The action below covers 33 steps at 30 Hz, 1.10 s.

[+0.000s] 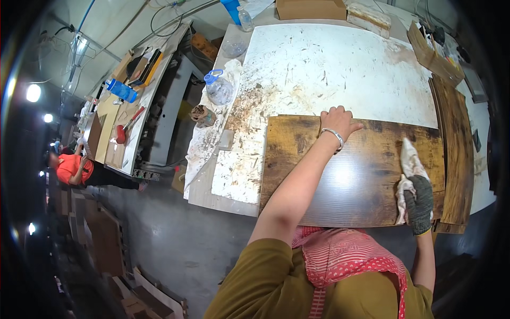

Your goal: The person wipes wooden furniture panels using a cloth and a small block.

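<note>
A brown wood-grain board point(350, 175) lies flat on the worktable in front of me, shining where light falls on its middle. My bare left hand point(339, 123), with a silver bracelet at the wrist, rests at its far edge; the fingers bend over that edge and the thumb sticks out to the right. Near the board's right end, my right hand point(419, 201) wears a dark grey knit glove. It is closed on a stained white rag point(410, 158), which touches the board's surface; part of the rag hangs down beside the glove.
More wood-grain boards point(455, 159) lie at the right. White sheeting point(329, 69), smeared brown, covers the table. A plastic jug point(219, 90) and a brown-stained container point(202, 115) stand left. A person in an orange top point(74, 167) is by another bench holding a red-handled tool point(122, 134).
</note>
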Each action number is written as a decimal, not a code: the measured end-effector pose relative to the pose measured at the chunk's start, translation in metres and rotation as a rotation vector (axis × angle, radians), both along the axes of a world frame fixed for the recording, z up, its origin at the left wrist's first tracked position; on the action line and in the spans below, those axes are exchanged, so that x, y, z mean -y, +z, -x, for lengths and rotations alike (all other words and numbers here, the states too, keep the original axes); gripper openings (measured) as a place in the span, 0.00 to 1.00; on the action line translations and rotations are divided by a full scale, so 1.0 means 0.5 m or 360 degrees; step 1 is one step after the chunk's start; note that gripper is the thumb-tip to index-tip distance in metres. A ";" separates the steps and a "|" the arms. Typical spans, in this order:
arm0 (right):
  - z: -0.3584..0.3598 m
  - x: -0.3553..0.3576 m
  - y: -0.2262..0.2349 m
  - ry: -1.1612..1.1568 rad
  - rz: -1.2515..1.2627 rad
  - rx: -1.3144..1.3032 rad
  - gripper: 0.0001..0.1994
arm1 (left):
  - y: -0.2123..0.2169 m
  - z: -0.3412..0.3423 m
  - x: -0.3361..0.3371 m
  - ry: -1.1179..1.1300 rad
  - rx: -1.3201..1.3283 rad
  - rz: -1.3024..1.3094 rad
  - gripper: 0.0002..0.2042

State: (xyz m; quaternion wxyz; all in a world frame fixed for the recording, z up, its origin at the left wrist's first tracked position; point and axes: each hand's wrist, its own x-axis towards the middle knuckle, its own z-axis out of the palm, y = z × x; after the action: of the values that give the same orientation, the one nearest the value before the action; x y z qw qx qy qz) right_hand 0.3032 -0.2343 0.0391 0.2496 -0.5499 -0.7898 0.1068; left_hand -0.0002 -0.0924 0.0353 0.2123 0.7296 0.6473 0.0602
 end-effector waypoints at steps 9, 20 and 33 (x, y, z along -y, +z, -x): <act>-0.030 0.002 0.005 -0.0223 -0.0106 0.0000 0.16 | 0.001 -0.012 -0.077 -0.0082 -0.0074 0.0032 0.25; -0.079 0.044 -0.013 -0.0316 -0.0117 0.0095 0.16 | -0.030 -0.039 -0.073 0.0103 -0.0102 -0.0146 0.23; -0.107 0.041 -0.056 -0.0441 -0.0124 0.0029 0.16 | -0.035 -0.025 -0.058 0.0084 0.0085 -0.0264 0.14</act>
State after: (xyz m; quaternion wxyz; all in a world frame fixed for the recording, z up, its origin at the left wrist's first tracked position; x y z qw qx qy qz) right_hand 0.3570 -0.2545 0.0109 0.2759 -0.6446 -0.7121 0.0354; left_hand 0.0124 -0.0636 0.0180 0.1666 0.7255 0.6532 0.1386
